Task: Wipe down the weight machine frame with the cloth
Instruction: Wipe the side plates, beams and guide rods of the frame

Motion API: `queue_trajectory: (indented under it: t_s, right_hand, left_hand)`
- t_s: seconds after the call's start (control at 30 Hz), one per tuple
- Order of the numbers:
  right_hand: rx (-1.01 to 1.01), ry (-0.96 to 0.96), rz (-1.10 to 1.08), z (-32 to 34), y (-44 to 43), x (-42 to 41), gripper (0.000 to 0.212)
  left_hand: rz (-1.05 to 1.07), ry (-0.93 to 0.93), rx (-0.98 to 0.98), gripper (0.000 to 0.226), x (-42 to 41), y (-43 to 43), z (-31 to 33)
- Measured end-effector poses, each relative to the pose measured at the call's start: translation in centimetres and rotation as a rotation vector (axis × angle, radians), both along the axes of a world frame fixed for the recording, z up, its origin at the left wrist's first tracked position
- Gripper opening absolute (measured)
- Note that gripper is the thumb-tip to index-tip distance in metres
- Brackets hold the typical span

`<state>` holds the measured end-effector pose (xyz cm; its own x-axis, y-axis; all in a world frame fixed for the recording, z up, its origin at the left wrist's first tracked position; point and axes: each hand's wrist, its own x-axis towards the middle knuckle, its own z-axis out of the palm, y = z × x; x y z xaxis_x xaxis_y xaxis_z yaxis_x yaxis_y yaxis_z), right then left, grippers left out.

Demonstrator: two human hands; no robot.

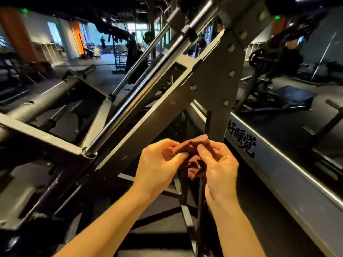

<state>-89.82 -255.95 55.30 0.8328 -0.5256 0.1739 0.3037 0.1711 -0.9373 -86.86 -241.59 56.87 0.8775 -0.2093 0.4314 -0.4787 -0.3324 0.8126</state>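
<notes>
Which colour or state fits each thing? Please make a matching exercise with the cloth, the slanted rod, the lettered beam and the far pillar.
Things: 1 cloth; 2 slanted rod; 3 lettered beam; 4 pillar.
Matches: A orange; B shiny chrome; C reddish-brown, pinched by left hand and right hand; D grey.
Pairs: 1-C; 2-B; 3-D; 4-A.
</notes>
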Motion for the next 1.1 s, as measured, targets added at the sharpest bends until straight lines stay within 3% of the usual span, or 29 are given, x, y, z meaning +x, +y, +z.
queue_trajectory:
  t_s: [0.2,0.4,0.53,0.7,0.9,0.97,1.1]
  right_hand:
    - [-0.265,-0.056,-0.078,2.0,1.2,6.3,0.019]
    - [-0.619,-0.120,-0.424,6.2,-0.2,15.0,0.025]
    - [-0.731,-0.083,-0.494,2.1,3.7,17.4,0.025]
    - [-1.026,-0.185,-0.358,-3.3,8.1,16.4,0.022]
    - [-0.838,-0.171,-0.651,3.3,3.4,18.2,0.023]
    - [-0.830,-0.160,-0.588,-0.4,5.9,18.4,0.024]
    - [-1.103,-0.207,-0.334,-5.7,8.1,16.9,0.021]
  left_hand:
    - [0.129,-0.096,0.169,0.012,4.8,3.7,1.9]
    - [0.348,-0.504,0.365,0.040,11.6,7.7,3.7]
    - [0.448,-0.626,0.480,0.074,15.3,8.0,3.8]
    - [0.483,-0.627,0.547,0.097,17.0,8.3,2.8]
    - [0.480,-0.696,0.565,0.110,18.8,8.9,1.7]
    - [0.476,-0.734,0.565,0.111,19.3,9.0,1.3]
    - [0.465,-0.773,0.562,0.111,19.8,9.4,0.9]
